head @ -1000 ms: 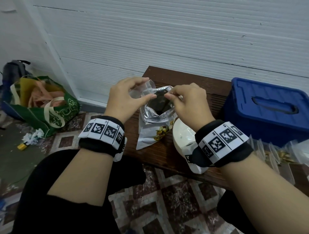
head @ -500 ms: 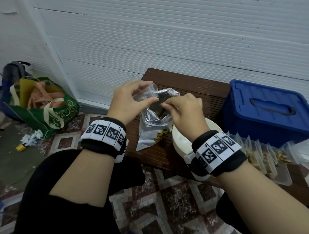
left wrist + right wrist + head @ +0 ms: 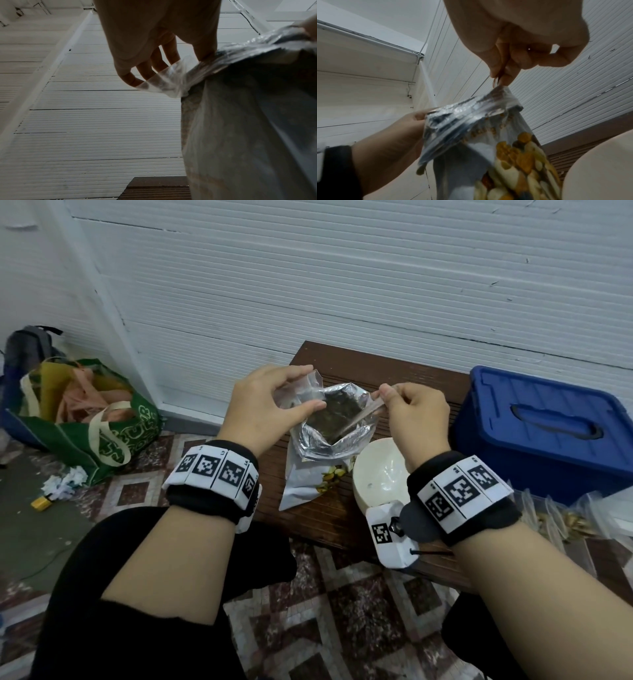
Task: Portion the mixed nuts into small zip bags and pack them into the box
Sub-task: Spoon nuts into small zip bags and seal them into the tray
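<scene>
With my left hand (image 3: 265, 405) pinching the near-left lip and my right hand (image 3: 416, 414) pinching the right lip, I am holding the foil nut bag (image 3: 329, 436) open, standing near the left edge of the bench (image 3: 387, 371), just beside the white bowl (image 3: 380, 474), blue box (image 3: 548, 426) at right.

nut bag (image 3: 329, 436) mouth open | bowl (image 3: 380, 477) beside | blue box (image 3: 548, 426) lidded

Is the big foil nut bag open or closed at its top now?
Open: the left hand and right hand pull the foil nut bag mouth apart, showing its dark inside.
</scene>
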